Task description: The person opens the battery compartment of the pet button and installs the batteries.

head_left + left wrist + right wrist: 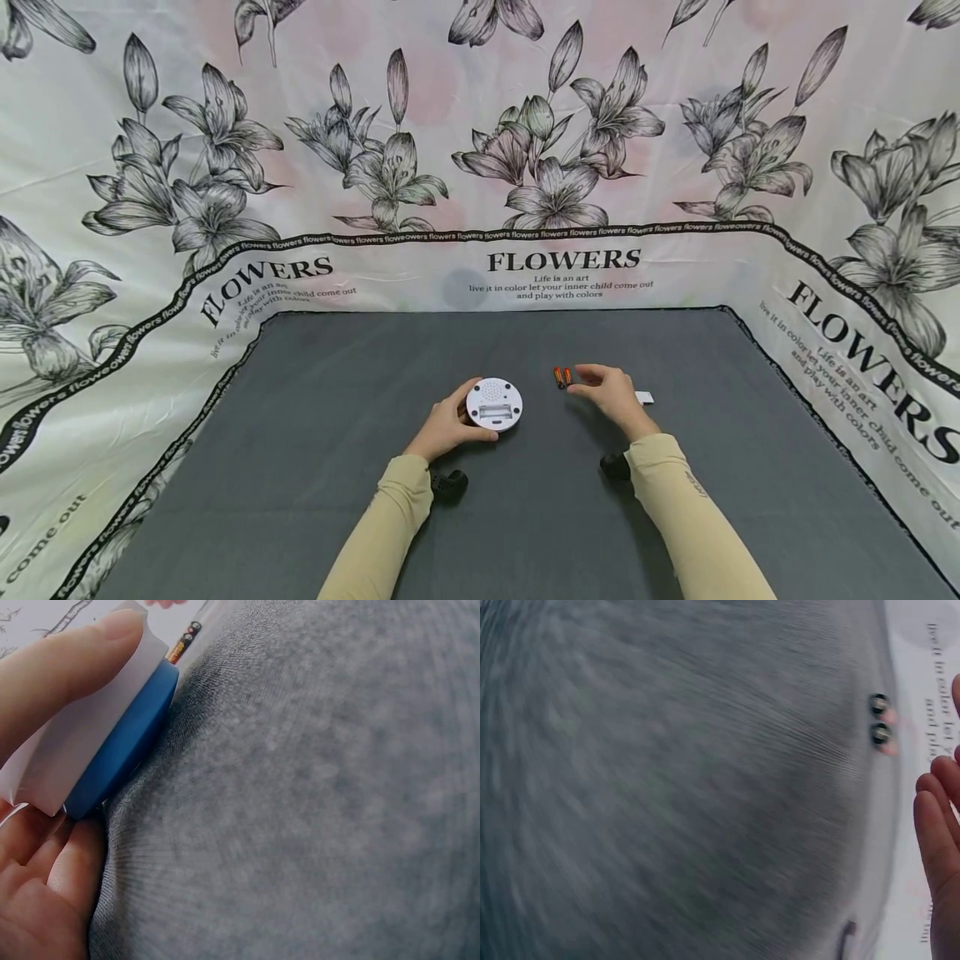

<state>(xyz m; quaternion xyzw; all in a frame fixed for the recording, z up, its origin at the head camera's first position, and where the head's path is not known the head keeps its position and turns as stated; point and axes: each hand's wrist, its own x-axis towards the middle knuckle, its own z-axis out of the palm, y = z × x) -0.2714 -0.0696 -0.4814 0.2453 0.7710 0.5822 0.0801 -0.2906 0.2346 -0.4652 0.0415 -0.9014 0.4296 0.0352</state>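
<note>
My left hand [447,425] grips a round white device [489,393] by its left side, thumb on the near edge. Its face up in the head view carries an uncovered battery compartment [495,412] with no cells in it, a patch of small holes and dark round feet. From the left wrist, a blue layer [127,739] shows beneath the white body, low against the cloth. Two orange-and-black batteries [558,378] lie side by side on the cloth. Right beside them is my right hand [611,396], thumb and fingers parted with nothing between them.
A small white flat piece [645,397] lies just behind the right hand, partly hidden by it. Grey cloth [525,517] covers the table, bordered by a flower-printed white cloth [420,275] that rises at the back and sides. Dark wrist-worn devices [450,486] sit under both wrists.
</note>
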